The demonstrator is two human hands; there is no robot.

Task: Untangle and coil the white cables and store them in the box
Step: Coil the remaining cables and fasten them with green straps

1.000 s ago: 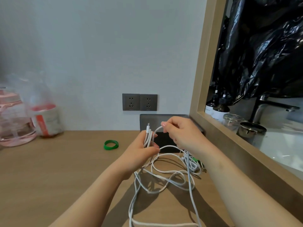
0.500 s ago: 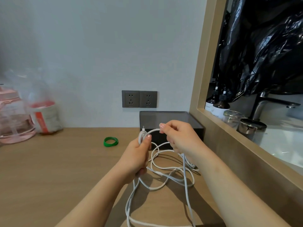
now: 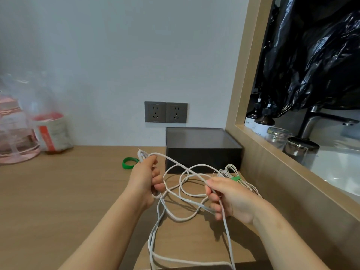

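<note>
My left hand (image 3: 145,180) is closed on the plug ends and a small loop of a white cable (image 3: 181,193), held upright above the wooden desk (image 3: 68,201). A strand runs from it down to my right hand (image 3: 227,199), which grips the same cable lower and further right. Loose loops sag between the hands and trail off the desk's front edge. A second white cable (image 3: 231,172), bundled with a green tie (image 3: 236,179), lies behind my right hand. The dark grey box (image 3: 202,151) stands against the wall beyond the hands, its top looking dark and smooth.
A green band (image 3: 129,163) lies on the desk left of the box. Two wall sockets (image 3: 165,112) sit above it. A pink bottle (image 3: 13,133) and a plastic-wrapped item (image 3: 50,131) stand at far left. A wooden frame (image 3: 259,143) borders the right side.
My right hand slid down and to the right along the cable, away from the left hand, stretching a strand between them. The view tilted down slightly.
</note>
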